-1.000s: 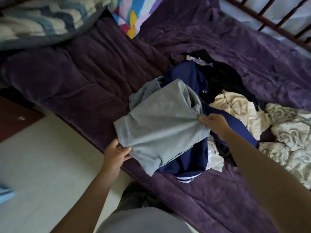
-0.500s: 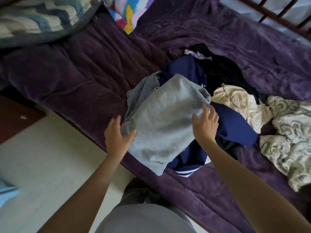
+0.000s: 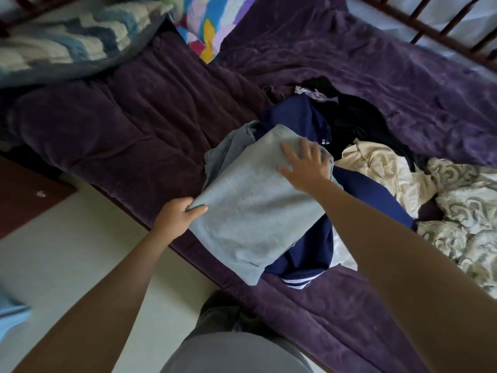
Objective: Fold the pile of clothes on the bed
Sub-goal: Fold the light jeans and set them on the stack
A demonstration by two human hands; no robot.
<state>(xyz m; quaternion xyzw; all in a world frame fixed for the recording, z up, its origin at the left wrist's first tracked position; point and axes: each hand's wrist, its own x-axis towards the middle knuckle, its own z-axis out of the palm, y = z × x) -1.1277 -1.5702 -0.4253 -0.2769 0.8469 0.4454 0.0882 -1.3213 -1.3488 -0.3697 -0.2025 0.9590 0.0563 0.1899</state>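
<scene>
On the near edge of the dark purple quilted bedspread [image 3: 134,125], a pale grey folded cotton garment [image 3: 255,211] lay on top of the clothes pile; the left hand [image 3: 176,218] pinched its near left corner, thumb over the cloth and fingers curled beneath; the right hand [image 3: 305,164] rested flat on the garment's far right part, fingers straight and spread, holding nothing. Under the grey piece sat a crumpled navy blue garment with white stripes at its hem [image 3: 371,200]; just beyond it lay a black garment [image 3: 357,117], and to the right a rumpled cream cloth [image 3: 382,168] touching a grey-and-white swirl-patterned fabric [image 3: 468,200]. At the head of the bed lay a blue-and-white zigzag pillow [image 3: 67,39] beside a multicoloured patchwork pillow [image 3: 209,25]; a dark wooden slatted rail [image 3: 441,25] ran along the far side.
</scene>
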